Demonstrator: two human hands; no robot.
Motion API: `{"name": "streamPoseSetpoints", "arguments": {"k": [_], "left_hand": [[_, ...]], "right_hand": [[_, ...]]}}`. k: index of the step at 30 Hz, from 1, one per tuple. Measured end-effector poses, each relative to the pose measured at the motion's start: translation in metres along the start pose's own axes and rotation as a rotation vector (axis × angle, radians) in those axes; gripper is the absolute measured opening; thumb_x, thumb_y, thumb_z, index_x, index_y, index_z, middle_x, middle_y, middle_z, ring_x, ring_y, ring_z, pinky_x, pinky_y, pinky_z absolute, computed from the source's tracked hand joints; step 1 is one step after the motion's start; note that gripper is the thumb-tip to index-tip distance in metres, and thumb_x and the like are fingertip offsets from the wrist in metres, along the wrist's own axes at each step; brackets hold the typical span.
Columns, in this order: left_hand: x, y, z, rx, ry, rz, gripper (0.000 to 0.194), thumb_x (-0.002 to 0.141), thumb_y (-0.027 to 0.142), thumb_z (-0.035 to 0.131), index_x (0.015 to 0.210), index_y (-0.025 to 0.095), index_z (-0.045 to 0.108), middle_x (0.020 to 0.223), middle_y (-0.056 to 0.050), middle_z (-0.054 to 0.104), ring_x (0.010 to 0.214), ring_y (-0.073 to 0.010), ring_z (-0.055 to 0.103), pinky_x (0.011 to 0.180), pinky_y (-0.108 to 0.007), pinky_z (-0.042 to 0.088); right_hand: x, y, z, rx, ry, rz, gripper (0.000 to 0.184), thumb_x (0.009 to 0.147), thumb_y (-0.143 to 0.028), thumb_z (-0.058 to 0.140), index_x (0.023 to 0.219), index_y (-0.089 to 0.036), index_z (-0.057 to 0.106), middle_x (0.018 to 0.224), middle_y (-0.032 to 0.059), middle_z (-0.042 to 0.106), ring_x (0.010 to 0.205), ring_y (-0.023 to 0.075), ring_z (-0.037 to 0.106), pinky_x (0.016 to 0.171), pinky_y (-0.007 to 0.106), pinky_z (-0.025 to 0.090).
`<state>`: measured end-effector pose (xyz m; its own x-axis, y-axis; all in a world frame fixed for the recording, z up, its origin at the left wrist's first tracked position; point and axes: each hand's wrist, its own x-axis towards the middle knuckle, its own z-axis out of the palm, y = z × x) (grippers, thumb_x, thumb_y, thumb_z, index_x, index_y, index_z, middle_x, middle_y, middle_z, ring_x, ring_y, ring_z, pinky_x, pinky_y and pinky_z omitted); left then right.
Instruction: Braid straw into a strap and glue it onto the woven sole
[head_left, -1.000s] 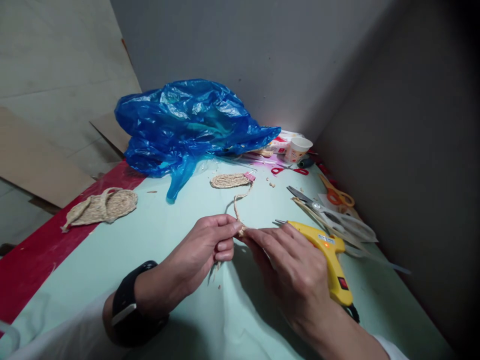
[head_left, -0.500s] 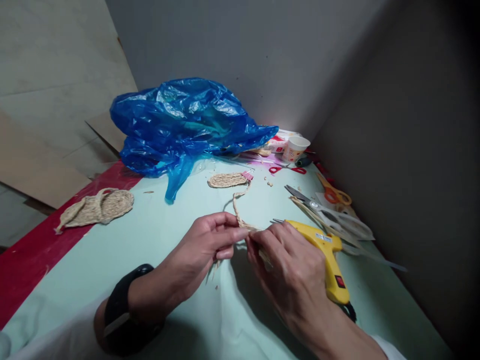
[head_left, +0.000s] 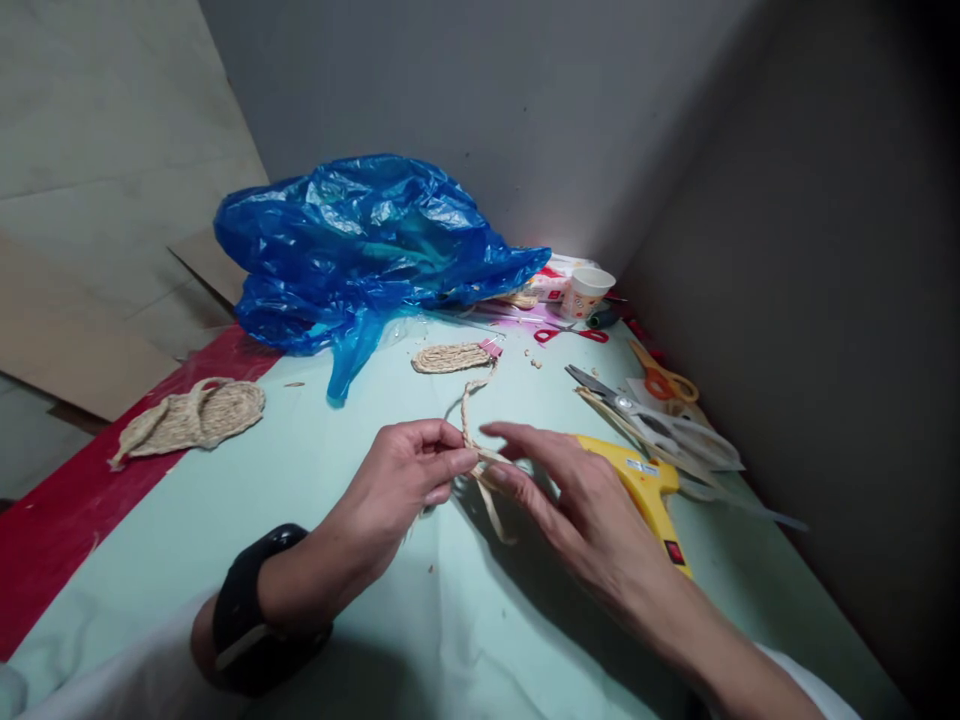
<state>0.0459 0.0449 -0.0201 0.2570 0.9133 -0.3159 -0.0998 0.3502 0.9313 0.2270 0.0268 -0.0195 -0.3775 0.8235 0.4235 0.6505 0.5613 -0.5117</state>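
Note:
Between the thumb and fingers of my left hand (head_left: 409,475) a pale straw braid (head_left: 466,415) is pinched. It runs up to a coiled oval straw sole (head_left: 452,358), whose right end is held by a pink clip (head_left: 491,349). Loose strands (head_left: 493,512) fan out below and right of the pinch. My right hand (head_left: 574,495) is beside them with thumb and fingers apart, its thumb at the strands. A finished-looking straw slipper (head_left: 191,418) lies at the left, on the red strip.
A yellow glue gun (head_left: 649,490) lies behind my right hand. Beyond it are large scissors (head_left: 652,415), orange-handled scissors (head_left: 664,378) and red-handled scissors (head_left: 571,335). At the back are a paper cup (head_left: 587,293) and a blue plastic bag (head_left: 367,240). Grey walls close off the back and right.
My right hand has opened, its fingers spreading away from the strands it was gripping. The loose strands now show below the braid. My left hand keeps its pinch.

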Motion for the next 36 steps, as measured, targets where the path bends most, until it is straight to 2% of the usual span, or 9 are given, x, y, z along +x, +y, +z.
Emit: {"name": "streamPoseSetpoints", "arguments": {"k": [2,5,13,17,22,25,31,36], "left_hand": [[0.001,0.0,0.0,0.022,0.003,0.002,0.015,0.078,0.023,0.07,0.074,0.013,0.06,0.062,0.004,0.048,0.054,-0.0048,0.034,0.049,-0.02,0.02],[0.003,0.0,0.0,0.063,0.015,0.026,0.017,0.078,0.023,0.07,0.071,0.012,0.059,0.059,0.005,0.044,0.052,-0.0046,0.031,0.049,-0.021,0.019],[0.002,-0.002,0.002,-0.058,0.041,0.043,0.016,0.076,0.02,0.069,0.07,0.013,0.056,0.063,0.005,0.046,0.049,-0.0032,0.029,0.046,-0.021,0.016],[0.0,-0.003,0.004,-0.055,0.055,0.03,0.015,0.077,0.021,0.067,0.071,0.014,0.056,0.065,0.005,0.046,0.048,-0.003,0.025,0.045,-0.022,0.013],[-0.002,0.0,0.006,-0.02,0.102,0.004,0.014,0.075,0.021,0.068,0.068,0.014,0.057,0.059,0.005,0.047,0.048,-0.0045,0.028,0.046,-0.022,0.015],[-0.003,0.001,0.008,-0.033,0.119,-0.01,0.016,0.071,0.02,0.07,0.064,0.014,0.058,0.057,0.004,0.047,0.049,-0.0055,0.031,0.046,-0.022,0.017],[-0.004,-0.001,0.008,-0.057,0.107,-0.041,0.015,0.071,0.022,0.072,0.067,0.013,0.061,0.065,0.001,0.053,0.058,-0.0076,0.041,0.053,-0.02,0.029],[-0.005,-0.004,0.004,-0.094,0.038,-0.044,0.012,0.076,0.024,0.07,0.075,0.014,0.063,0.067,0.003,0.048,0.052,-0.0055,0.027,0.046,-0.022,0.016]], "right_hand": [[0.0,0.002,0.001,0.02,-0.044,-0.012,0.015,0.099,-0.017,0.052,0.108,-0.019,0.064,0.091,0.0001,0.067,0.082,0.0141,0.059,0.075,0.027,0.04],[0.001,0.004,0.001,-0.114,0.025,-0.087,0.015,0.098,-0.015,0.052,0.096,-0.016,0.067,0.078,0.0023,0.06,0.074,0.0161,0.052,0.073,0.03,0.036],[-0.004,-0.014,0.012,-0.376,0.131,-0.275,0.026,0.095,-0.007,0.044,0.09,-0.008,0.069,0.071,0.0055,0.051,0.063,0.0162,0.038,0.061,0.032,0.027],[-0.006,-0.023,0.02,-0.494,0.182,-0.387,0.027,0.092,-0.002,0.043,0.086,-0.004,0.069,0.067,0.0079,0.051,0.063,0.018,0.037,0.058,0.034,0.024],[-0.005,-0.025,0.021,-0.529,0.217,-0.372,0.025,0.092,-0.004,0.044,0.085,-0.007,0.069,0.071,0.008,0.057,0.067,0.0187,0.04,0.061,0.036,0.025],[-0.005,-0.027,0.023,-0.506,0.22,-0.403,0.028,0.093,-0.004,0.042,0.082,-0.008,0.067,0.069,0.0069,0.055,0.066,0.0185,0.039,0.061,0.036,0.026],[-0.005,-0.029,0.029,-0.499,0.178,-0.417,0.033,0.092,-0.004,0.039,0.072,-0.011,0.063,0.07,0.0075,0.054,0.068,0.0194,0.039,0.062,0.036,0.025],[-0.005,-0.03,0.03,-0.566,0.185,-0.391,0.032,0.094,-0.005,0.039,0.074,-0.013,0.064,0.071,0.0069,0.054,0.069,0.0194,0.039,0.061,0.037,0.024]]}}
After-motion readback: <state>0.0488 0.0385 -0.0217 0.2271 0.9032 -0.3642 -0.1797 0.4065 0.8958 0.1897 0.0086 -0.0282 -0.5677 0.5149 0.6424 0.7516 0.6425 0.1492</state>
